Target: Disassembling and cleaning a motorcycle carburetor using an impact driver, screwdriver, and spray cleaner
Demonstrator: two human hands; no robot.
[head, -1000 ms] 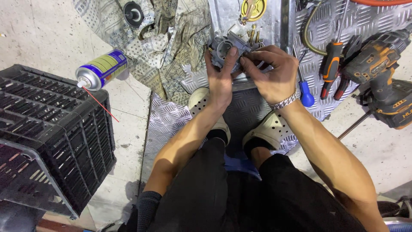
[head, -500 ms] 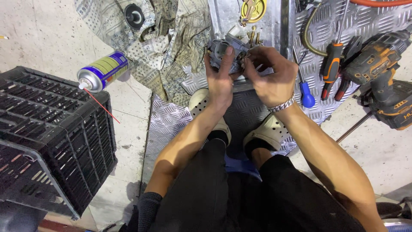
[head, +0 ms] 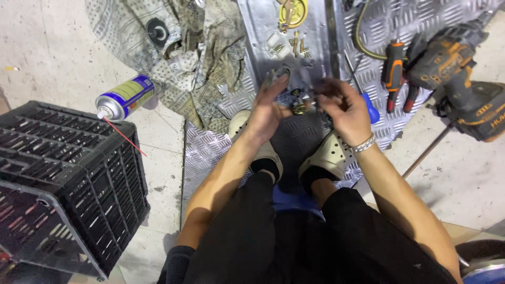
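Left hand up over the tread plate, fingers curled around a small grey metal part, gripping it at the top edge. Part sits at the fingertips, above the shoes, just below the loose screws.

Right hand just beside it, motion-blurred. Fingers half curled, tips close together near some small brass bits between the two hands. Can't tell if it's pinching anything. Metal bracelet on that wrist.

Around them:
- Blue-handled screwdriver on the plate, partly behind the right hand.
- Orange-and-black pliers right of that, then a cordless drill at the plate's edge.
- Yellow round piece at the top, on a flat sheet.
- Dirty patterned rag upper left with a black disc on it.
- Spray can lying on the floor left of the plate, red straw pointing toward the black crate.

Person is squatting, both feet on the plate.
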